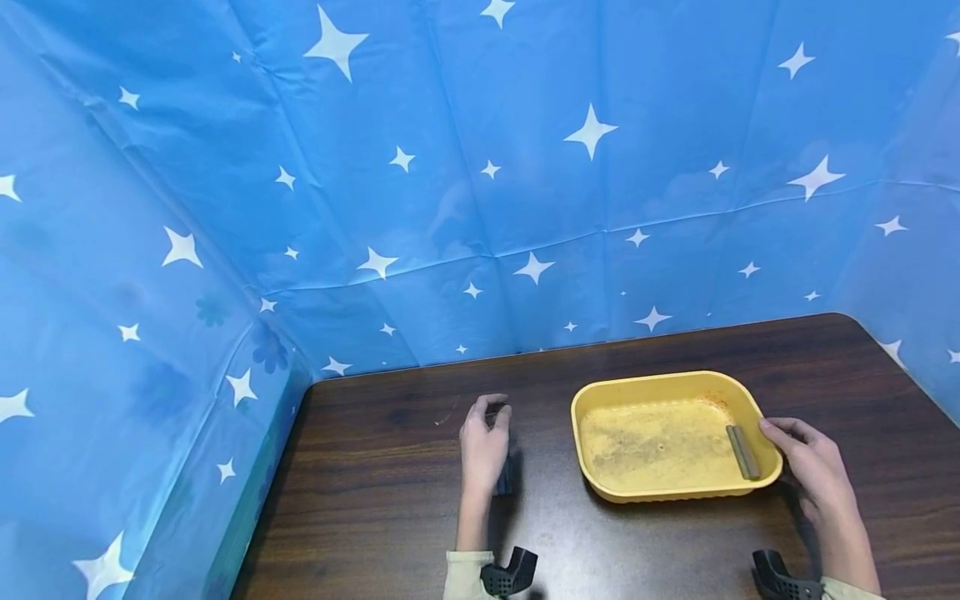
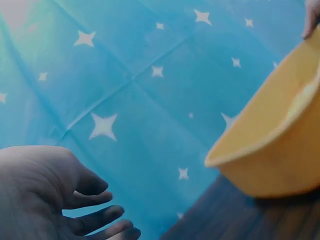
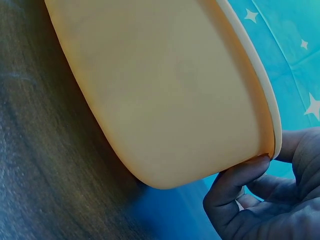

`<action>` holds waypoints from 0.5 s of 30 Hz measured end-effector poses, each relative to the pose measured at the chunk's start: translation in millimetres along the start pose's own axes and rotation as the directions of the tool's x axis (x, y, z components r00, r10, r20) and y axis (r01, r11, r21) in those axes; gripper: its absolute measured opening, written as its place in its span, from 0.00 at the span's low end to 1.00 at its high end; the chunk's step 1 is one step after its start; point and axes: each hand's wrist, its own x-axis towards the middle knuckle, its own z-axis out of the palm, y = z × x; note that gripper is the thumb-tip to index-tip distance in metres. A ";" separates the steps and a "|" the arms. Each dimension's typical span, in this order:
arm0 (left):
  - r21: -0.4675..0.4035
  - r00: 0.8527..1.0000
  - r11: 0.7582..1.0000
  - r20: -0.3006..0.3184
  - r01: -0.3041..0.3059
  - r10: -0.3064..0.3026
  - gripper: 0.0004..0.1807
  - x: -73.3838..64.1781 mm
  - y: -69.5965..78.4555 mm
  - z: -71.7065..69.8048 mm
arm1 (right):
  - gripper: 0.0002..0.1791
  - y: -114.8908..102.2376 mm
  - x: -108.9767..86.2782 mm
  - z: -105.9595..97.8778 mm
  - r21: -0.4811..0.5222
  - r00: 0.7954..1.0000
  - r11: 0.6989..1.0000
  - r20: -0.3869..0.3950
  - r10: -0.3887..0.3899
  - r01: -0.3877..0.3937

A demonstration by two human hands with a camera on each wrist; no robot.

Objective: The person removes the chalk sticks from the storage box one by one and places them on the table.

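Observation:
A shallow yellow plastic tray sits on the right half of the table, and its right end is pinched at the rim by my right hand. In the right wrist view, thumb and finger meet the rim at the corner of the tray, whose outer side fills much of the picture. Two short grey-green bars lie side by side in the tray at its right end. Left of the tray, my left hand has loosely bent, spread fingers and holds nothing. Partly hidden beside it is a small dark blue object.
The dark wood-grain table runs back to a blue cloth with white stars, which also hangs along the left and right sides. A black wrist mount is strapped to the left forearm, another to the right.

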 end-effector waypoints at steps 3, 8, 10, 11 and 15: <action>-0.028 1.000 1.000 0.012 -0.001 0.002 0.12 2.1 8.5 7.5 | 0.35 0.5 -0.4 0.7 -0.004 1.000 1.000 0.003 0.006 -0.006; -0.081 0.999 0.997 0.033 0.019 -0.017 0.14 4.9 20.5 16.3 | 0.35 -0.2 -0.3 1.4 -0.001 1.000 1.000 0.003 0.009 -0.009; -0.093 0.999 0.995 0.043 0.024 -0.020 0.15 5.5 24.4 20.0 | 0.35 -0.4 -0.4 1.1 0.002 1.000 1.000 0.000 -0.001 0.001; -0.097 0.999 0.995 0.045 0.022 -0.018 0.15 5.4 26.2 22.0 | 0.35 -0.4 -0.4 1.0 0.004 1.000 1.000 -0.001 -0.005 0.005; -0.103 0.998 0.995 0.060 0.005 0.001 0.15 3.7 30.6 31.3 | 0.34 0.0 -0.4 0.5 0.004 1.000 1.000 -0.004 -0.010 0.010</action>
